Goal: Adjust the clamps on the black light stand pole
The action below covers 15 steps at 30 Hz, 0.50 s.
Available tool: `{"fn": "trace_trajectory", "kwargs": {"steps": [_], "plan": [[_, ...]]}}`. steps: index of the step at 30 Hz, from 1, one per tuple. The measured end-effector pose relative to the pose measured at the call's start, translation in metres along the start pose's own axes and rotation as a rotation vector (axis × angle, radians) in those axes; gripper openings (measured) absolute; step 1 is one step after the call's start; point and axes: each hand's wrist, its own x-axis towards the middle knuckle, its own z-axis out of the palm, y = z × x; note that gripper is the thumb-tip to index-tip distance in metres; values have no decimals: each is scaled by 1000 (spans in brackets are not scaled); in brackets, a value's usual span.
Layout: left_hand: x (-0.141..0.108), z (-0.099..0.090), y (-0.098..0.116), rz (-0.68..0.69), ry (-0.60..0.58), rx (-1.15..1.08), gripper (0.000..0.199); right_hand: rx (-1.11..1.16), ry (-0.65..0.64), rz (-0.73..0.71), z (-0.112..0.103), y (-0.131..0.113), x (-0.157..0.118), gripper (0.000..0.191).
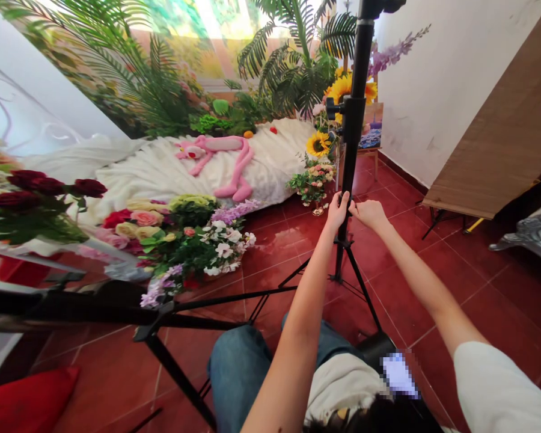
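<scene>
A black tripod stand (350, 144) rises upright in front of me, its legs spread on the red tiled floor. My left hand (338, 210) is wrapped round the lower part of its pole. Just to the right, my right hand (366, 211) is closed at a small part on the side of the pole, at about the same height; that part is mostly hidden by the fingers. Above both hands, a black knob (334, 109) sticks out from the pole's collar.
A second black stand (180, 376) lies across the lower left. Flowers (207, 240) and a white-draped platform (275, 162) with a pink plush toy (238, 162) are beyond. Brown board (482, 138) leans at right; sunflowers (318, 144) stand behind the pole.
</scene>
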Motion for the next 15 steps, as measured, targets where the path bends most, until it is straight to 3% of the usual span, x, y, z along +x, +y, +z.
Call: {"fn": "trace_trajectory", "kwargs": {"steps": [5,9,15], "plan": [[0,1,0,2,21,0,36,348,86,124,24,4,3,61],[1,1,-4,6,0,-26,36,626,120,79,37,10,7,65],[3,2,-11,5,29,-40,46,747,194,13,49,16,12,70]]}}
